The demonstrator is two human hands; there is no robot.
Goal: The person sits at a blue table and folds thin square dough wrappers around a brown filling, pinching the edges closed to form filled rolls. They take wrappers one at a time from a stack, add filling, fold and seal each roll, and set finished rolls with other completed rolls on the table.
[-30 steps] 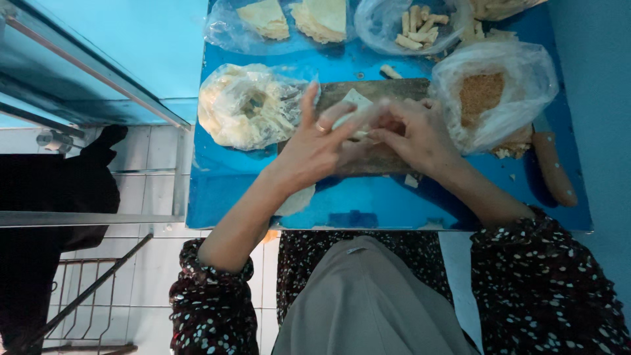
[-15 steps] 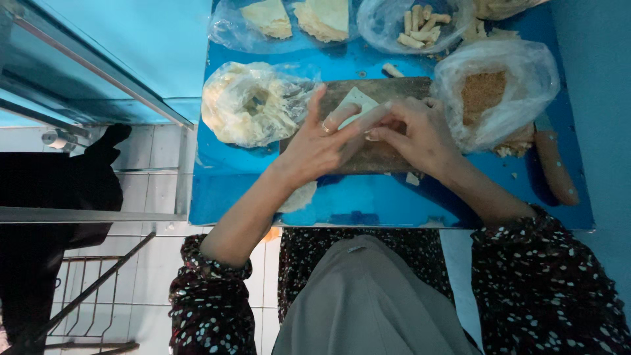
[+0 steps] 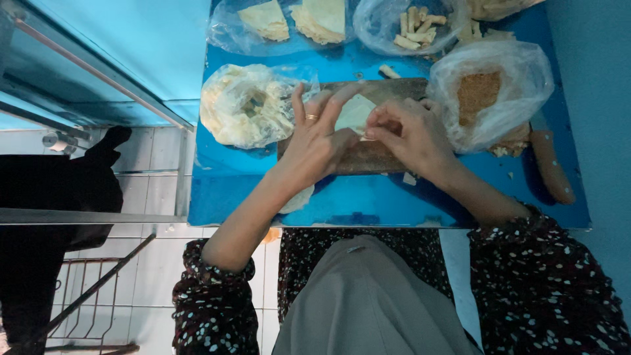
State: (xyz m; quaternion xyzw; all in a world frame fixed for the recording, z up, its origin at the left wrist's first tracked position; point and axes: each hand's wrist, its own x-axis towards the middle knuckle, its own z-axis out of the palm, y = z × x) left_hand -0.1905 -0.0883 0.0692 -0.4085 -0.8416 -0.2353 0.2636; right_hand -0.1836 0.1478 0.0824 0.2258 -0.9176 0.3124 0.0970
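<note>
Our fingertips (image 3: 372,133) meet over a pale pastry sheet (image 3: 355,110), the right hand (image 3: 411,135) pinching its near right corner with fingers bunched together, the left hand (image 3: 319,135) pressing on its left edge with fingers spread apart. The sheet lies on a dark wooden board (image 3: 368,154) in the middle of the blue table (image 3: 236,190). Just left of the board sits a crumpled plastic bag of wrappers (image 3: 246,105), just right a bag of brown crumbs (image 3: 490,92). At the far edge are folded sheets (image 3: 266,20) and a bag of finished rolls (image 3: 414,26)
</note>
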